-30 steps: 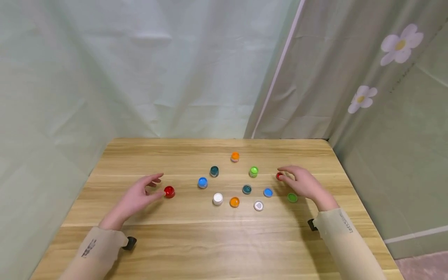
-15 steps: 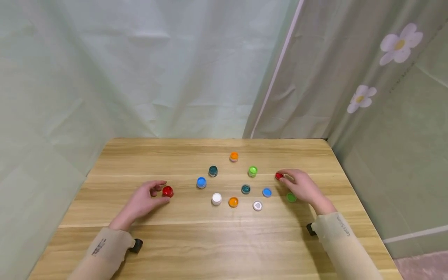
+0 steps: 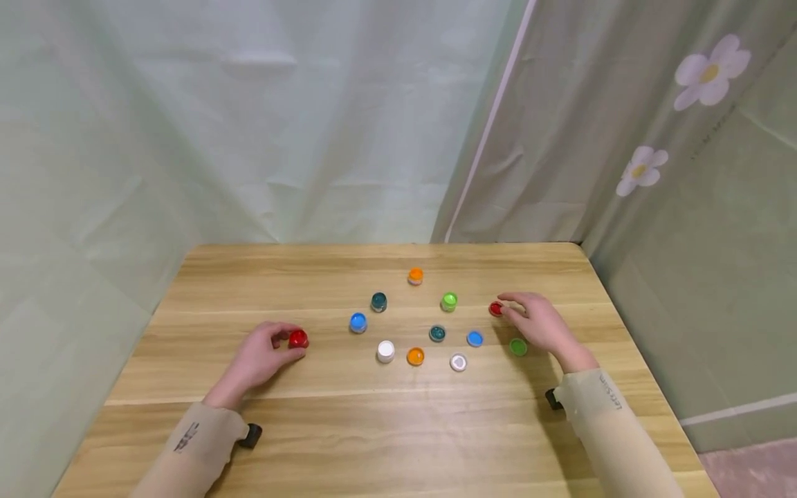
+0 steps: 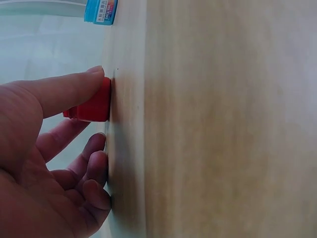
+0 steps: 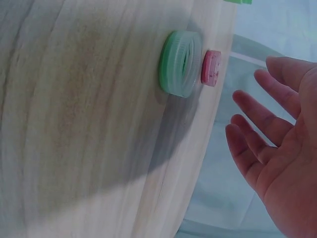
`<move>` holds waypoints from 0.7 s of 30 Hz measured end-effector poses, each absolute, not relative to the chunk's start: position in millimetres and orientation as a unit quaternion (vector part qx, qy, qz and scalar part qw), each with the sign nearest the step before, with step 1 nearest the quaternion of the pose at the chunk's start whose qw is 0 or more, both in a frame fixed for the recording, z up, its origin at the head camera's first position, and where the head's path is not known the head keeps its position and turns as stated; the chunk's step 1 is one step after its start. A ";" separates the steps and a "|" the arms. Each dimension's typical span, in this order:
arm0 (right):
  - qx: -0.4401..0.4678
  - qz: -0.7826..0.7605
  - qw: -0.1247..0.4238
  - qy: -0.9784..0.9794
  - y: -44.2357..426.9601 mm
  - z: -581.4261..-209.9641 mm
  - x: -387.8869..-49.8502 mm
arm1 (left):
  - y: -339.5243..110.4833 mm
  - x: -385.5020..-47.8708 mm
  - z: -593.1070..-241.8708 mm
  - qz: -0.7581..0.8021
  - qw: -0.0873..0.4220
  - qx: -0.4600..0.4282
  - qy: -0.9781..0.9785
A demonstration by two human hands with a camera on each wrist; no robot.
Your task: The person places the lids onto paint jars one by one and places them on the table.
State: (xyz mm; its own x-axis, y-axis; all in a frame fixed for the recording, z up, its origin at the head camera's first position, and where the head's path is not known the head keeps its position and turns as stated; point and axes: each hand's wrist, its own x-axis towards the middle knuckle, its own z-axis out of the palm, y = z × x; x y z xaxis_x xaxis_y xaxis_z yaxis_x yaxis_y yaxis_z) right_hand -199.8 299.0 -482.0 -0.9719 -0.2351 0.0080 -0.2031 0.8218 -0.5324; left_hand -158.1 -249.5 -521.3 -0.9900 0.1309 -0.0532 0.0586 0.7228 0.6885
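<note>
At the left of the table, my left hand (image 3: 257, 360) holds a small open red paint jar (image 3: 299, 338) between thumb and index finger. In the left wrist view the thumb lies along the side of that jar (image 4: 94, 105), which stands upright on the wood; the other fingers curl loosely beside it. On the right, my right hand (image 3: 540, 324) hovers by a red jar lid (image 3: 495, 309), fingers relaxed and holding nothing. The right wrist view shows a gap between the fingers and the red lid (image 5: 211, 68). A green lid (image 3: 518, 347) lies just below that hand.
Several open paint jars stand mid-table: orange (image 3: 415, 277), dark teal (image 3: 378, 302), light green (image 3: 449, 301), blue (image 3: 358, 323) and white (image 3: 385, 351). Loose lids lie near them: teal (image 3: 438, 333), blue (image 3: 475, 338), orange (image 3: 415, 356), white (image 3: 458, 362). A curtain (image 3: 349, 138) hangs behind the table.
My left hand has moved right, and its thumb and index finger have come round the red jar. The right hand has stayed by the red lid, its fingers slightly farther off.
</note>
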 end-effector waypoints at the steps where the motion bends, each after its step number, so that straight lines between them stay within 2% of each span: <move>1: -0.113 -0.274 0.029 0.955 299.4 -481.8 -199.9 | -249.0 -158.8 -521.3 0.368 0.049 0.051 0.927; 21: -0.122 -0.267 0.034 0.955 299.0 -486.4 -200.5 | -251.6 -157.9 -522.3 0.388 0.058 0.028 0.919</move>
